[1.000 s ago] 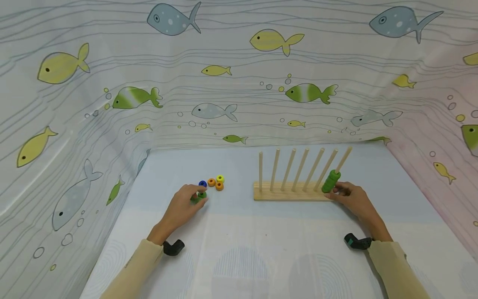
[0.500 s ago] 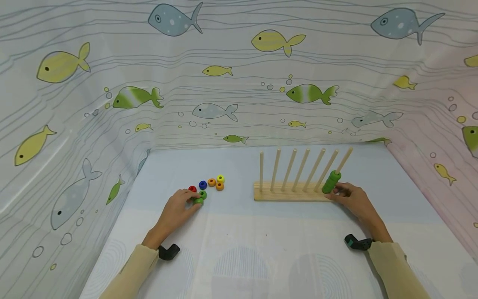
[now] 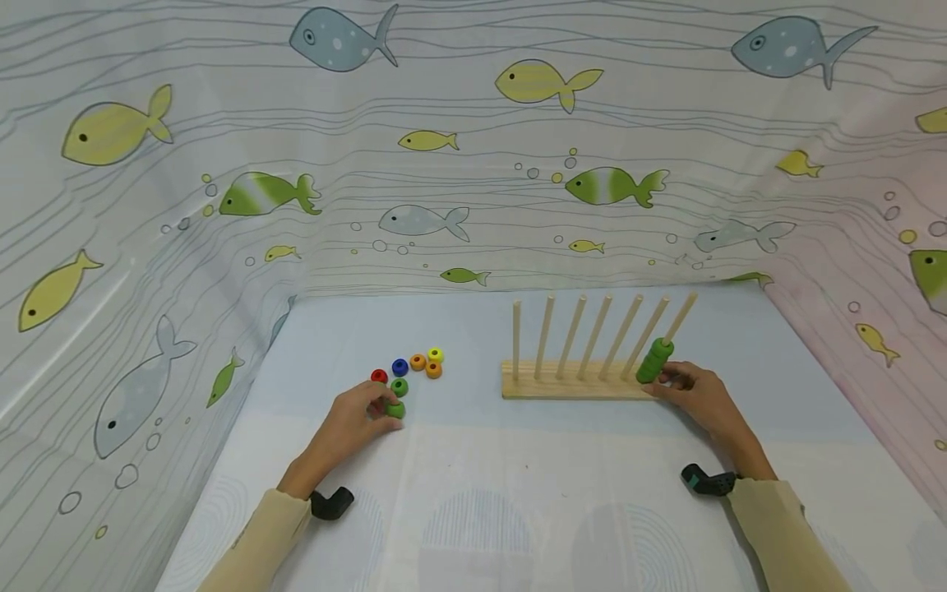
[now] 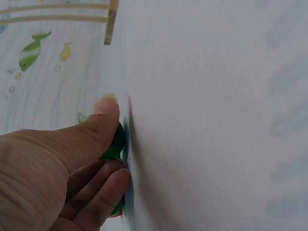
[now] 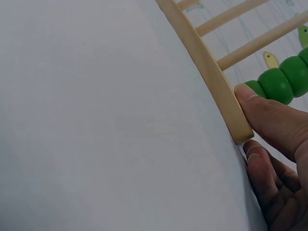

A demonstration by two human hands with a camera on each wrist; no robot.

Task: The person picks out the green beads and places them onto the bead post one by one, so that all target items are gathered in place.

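Observation:
My left hand [image 3: 346, 426] pinches a green bead [image 3: 396, 410] low over the table, thumb on the near side and fingers on the far side. In the left wrist view the thumb partly hides this bead [image 4: 115, 143]. Just beyond the fingers lies another green bead [image 3: 399, 386]. On the right, my right hand [image 3: 699, 396] grips the right end of a wooden peg rack [image 3: 570, 388]. The right wrist view has the thumb on its base [image 5: 226, 103] and the fingers at its end. Several green beads [image 3: 655, 360] are stacked on the rack's rightmost peg.
Past the left hand lie a red bead [image 3: 379, 376], a blue bead [image 3: 400, 367], two orange beads [image 3: 433, 370] and a yellow bead [image 3: 436, 354]. Another red bead shows partly behind the left fingers. The rack's other pegs [image 3: 516, 341] are bare. A fish-patterned curtain [image 3: 473, 181] surrounds the table.
My left hand has drawn back toward me and slightly left, bringing one green bead away from the other. The red bead has come into view. My right hand stays on the rack.

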